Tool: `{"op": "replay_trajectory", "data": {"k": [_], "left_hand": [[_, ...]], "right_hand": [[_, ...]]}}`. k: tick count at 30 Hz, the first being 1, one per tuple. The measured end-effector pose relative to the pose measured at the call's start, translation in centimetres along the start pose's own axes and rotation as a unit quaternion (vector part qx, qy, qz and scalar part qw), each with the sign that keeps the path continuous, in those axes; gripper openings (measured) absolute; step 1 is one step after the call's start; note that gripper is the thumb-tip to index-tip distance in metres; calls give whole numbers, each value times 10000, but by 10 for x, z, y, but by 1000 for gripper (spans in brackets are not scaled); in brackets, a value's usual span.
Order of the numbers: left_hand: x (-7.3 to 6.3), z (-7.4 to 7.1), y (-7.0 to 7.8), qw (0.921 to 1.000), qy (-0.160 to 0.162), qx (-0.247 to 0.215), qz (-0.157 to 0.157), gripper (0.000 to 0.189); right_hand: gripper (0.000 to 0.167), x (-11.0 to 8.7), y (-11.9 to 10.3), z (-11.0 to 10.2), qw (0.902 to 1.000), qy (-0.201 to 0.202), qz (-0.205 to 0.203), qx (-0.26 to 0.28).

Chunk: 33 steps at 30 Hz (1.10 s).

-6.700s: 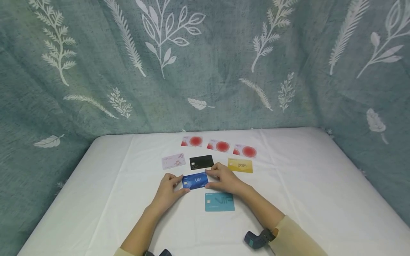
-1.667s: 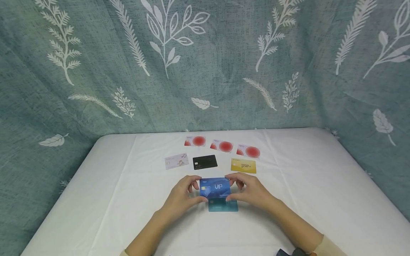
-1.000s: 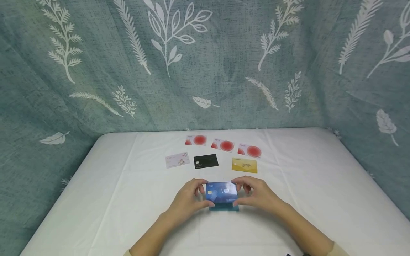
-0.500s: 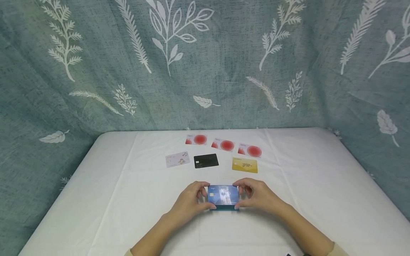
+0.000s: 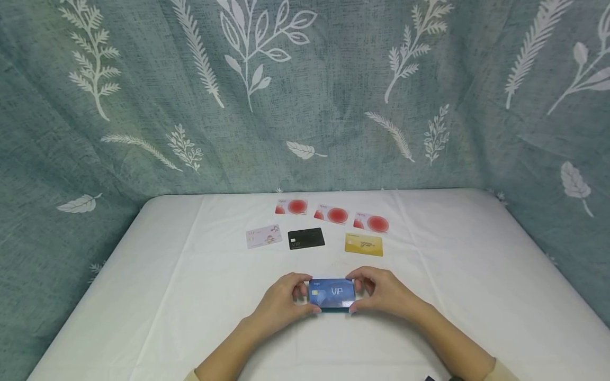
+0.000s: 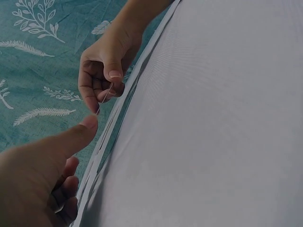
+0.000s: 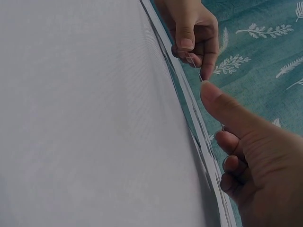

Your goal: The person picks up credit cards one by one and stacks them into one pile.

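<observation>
A blue VIP card (image 5: 332, 292) is held between both hands, over a teal card of which only a thin strip (image 5: 335, 310) shows below its near edge. My left hand (image 5: 282, 300) pinches its left end, thumb at the near corner and index finger at the far corner. Likewise, my right hand (image 5: 383, 291) grips the right end. Both wrist views show the blue card nearly edge-on as a thin line, spanning from thumb to thumb, above the white table surface (image 6: 213, 118).
Beyond the hands lie a pale pink card (image 5: 264, 236), a black VIP card (image 5: 306, 238) and a yellow card (image 5: 364, 244). Farther back are three red-and-white cards, the middle one (image 5: 331, 214) among them. A green leaf-patterned cloth (image 5: 333, 95) hangs behind the table.
Both hands have brought the blue card right and nearer the body, over the teal card, which was fully visible at first. Lately the card has shifted only slightly nearer. The other cards stay put.
</observation>
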<state>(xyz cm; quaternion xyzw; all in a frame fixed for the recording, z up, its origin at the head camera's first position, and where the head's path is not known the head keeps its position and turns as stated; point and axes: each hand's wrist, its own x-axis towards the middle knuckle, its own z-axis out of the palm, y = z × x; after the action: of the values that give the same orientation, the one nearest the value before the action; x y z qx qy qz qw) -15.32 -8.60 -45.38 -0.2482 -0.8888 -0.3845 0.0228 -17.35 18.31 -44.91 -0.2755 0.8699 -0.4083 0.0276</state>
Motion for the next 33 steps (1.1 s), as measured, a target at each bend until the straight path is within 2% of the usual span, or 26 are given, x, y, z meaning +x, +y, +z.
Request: {"op": "replay_trajectory", "data": {"k": [4, 9, 12, 21, 33], "left_hand": [[-1, 2, -3, 9999, 71, 78, 51, 63], [-1, 8, -10, 9985, 298, 322, 317, 63], [-1, 11, -12, 9978, 326, 428, 380, 63], [-1, 12, -15, 9970, 217, 629, 400, 62], [2, 11, -16, 9977, 96, 586, 330, 60]], "right_hand": [[56, 1, 1, 2, 10000, -52, 20, 43], [56, 1, 3, 4, 9999, -73, 82, 48], [56, 1, 4, 5, 9999, -96, 138, -7], [56, 1, 5, 6, 9996, -166, 153, -147], [56, 2, 4, 5, 9982, -378, 343, -324]]}}
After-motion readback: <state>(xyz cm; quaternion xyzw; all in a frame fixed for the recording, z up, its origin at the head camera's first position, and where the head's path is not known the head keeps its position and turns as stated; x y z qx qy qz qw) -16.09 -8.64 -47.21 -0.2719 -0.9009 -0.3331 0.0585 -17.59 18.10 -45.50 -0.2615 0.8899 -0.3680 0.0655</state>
